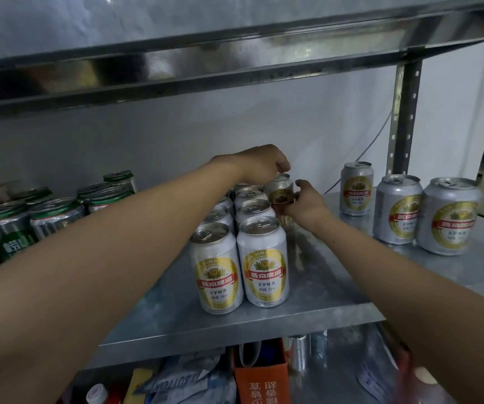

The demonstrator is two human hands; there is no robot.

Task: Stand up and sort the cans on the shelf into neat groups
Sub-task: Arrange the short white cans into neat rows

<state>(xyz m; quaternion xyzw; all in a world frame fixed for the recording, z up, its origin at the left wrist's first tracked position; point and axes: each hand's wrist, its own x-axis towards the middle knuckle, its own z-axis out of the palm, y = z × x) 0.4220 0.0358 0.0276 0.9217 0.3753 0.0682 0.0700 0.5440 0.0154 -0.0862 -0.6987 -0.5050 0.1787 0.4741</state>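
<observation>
held can: silver Yanjing beer can (279, 190), at the rear of the metal shelf (337, 290), just beside the back end of the right row. Seated or lifted cannot be told, as the base is hidden by the right hand.
left hand (259, 164): reached in over the rows. Fingers are curled down onto the can's top rim, tips mostly hidden.
right hand (306, 204): thumb and fingers are wrapped round the can's side and clamped on it.
silver block (242, 258): two rows running front to back, cans upright and touching.
green cans (57, 214): grouped at the left, apart from the block and partly covered by the left forearm.
loose silver cans (398, 209): three, upright and spaced out at the right, not yet joined to the block.
step (judged): held can is being placed at the back of the block, and the three loose cans are left to be moved.
risk 1: left forearm is carried close over the left row. If the elbow is dropped, cans could be knocked over, and the front pair stands near the shelf edge.
risk 2: if the can is set down tilted against its neighbour, the touching row could be toppled in a chain.
risk 3: the shelf is smooth metal, so a shoved can may be slid and the row pushed out of line.
risk 4: the rear spot is hidden by both hands, so misalignment may go unnoticed.
</observation>
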